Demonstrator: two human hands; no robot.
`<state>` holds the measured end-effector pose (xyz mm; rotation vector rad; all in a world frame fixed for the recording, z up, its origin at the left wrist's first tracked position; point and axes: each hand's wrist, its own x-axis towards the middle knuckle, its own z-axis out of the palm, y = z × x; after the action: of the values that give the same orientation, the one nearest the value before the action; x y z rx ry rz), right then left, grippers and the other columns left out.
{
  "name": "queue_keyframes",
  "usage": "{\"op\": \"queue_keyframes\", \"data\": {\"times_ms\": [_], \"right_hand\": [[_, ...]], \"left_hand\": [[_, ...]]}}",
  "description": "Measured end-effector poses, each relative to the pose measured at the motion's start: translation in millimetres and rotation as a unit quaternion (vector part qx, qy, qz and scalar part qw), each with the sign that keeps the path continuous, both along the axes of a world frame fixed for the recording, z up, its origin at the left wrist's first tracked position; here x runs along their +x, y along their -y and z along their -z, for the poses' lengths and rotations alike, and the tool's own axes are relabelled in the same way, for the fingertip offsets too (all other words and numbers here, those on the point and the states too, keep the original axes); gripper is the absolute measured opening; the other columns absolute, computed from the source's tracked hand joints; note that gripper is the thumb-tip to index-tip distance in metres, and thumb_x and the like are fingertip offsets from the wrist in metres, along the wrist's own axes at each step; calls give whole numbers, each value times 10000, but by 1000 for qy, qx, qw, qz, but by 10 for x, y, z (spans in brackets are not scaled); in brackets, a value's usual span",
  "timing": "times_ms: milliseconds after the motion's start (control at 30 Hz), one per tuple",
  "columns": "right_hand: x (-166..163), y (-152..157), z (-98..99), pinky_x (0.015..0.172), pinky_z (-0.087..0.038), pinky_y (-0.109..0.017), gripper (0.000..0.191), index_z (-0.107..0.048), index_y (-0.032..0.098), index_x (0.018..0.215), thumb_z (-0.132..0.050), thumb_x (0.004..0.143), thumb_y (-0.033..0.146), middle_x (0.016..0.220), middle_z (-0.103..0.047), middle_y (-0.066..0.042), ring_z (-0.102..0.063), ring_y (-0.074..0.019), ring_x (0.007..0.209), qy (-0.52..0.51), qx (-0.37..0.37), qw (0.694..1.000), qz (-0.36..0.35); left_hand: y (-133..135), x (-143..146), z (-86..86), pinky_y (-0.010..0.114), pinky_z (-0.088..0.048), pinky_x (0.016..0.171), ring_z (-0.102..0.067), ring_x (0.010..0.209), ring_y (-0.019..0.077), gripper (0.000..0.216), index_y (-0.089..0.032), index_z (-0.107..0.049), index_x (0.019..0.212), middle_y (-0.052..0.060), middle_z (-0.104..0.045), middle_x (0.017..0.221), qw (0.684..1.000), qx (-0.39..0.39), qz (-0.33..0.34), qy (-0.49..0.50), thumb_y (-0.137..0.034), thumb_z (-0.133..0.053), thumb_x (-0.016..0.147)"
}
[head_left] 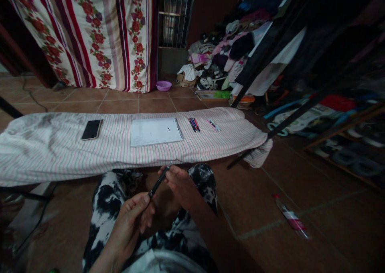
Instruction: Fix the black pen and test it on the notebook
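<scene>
A dark pen (158,182) slants between my two hands, above my lap. My left hand (132,212) pinches its lower end between thumb and fingers. Around the upper end, near the light-coloured tip, the fingers of my right hand (180,184) are closed. In front of my knees, a spiral notebook (150,138) lies on the striped cloth (114,152), with a small dark thing (169,129) on its white page. Several pens (194,125) lie side by side to the right of the notebook. Farther right are slim light-coloured pens (213,125).
A phone (92,129) lies on the cloth at the left. Dark metal bars (278,128) rise at the right. On the tiled floor are a plastic bottle (291,216) and a purple basin (163,86). Piled clothes (222,56) stand behind, beside a flowered curtain (99,36).
</scene>
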<state>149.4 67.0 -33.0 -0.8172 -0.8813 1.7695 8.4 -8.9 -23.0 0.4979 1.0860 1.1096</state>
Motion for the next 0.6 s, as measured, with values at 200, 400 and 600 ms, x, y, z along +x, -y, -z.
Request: {"op": "queue_keyframes", "data": {"times_ms": [200,400,600], "right_hand": [[-24,10,-12,664,-381,-249,243,-674,192,747,-730,657,411,725,-604,0,-506,-117,685,38,5,999,16],[3,20,20,743,-390,-274,245,-689,192,856,-690,706,387,877,-655,-53,-546,-157,822,-1,22,1000,-10],[-4,-3,5,660,-383,-252,205,-678,191,769,-732,658,355,737,-619,-8,-504,-124,685,26,9,1000,7]], "left_hand": [[15,-3,-1,151,-249,360,-409,396,35,296,-120,-675,754,-7,-565,553,1000,4,1,6,-395,-734,661],[0,-5,-5,157,-249,360,-420,391,40,316,-119,-675,742,-11,-560,536,1000,-3,-5,6,-398,-760,619],[1,4,-11,163,-259,376,-420,400,41,322,-124,-675,751,-11,-564,539,1000,-16,-3,4,-401,-765,612]]}}
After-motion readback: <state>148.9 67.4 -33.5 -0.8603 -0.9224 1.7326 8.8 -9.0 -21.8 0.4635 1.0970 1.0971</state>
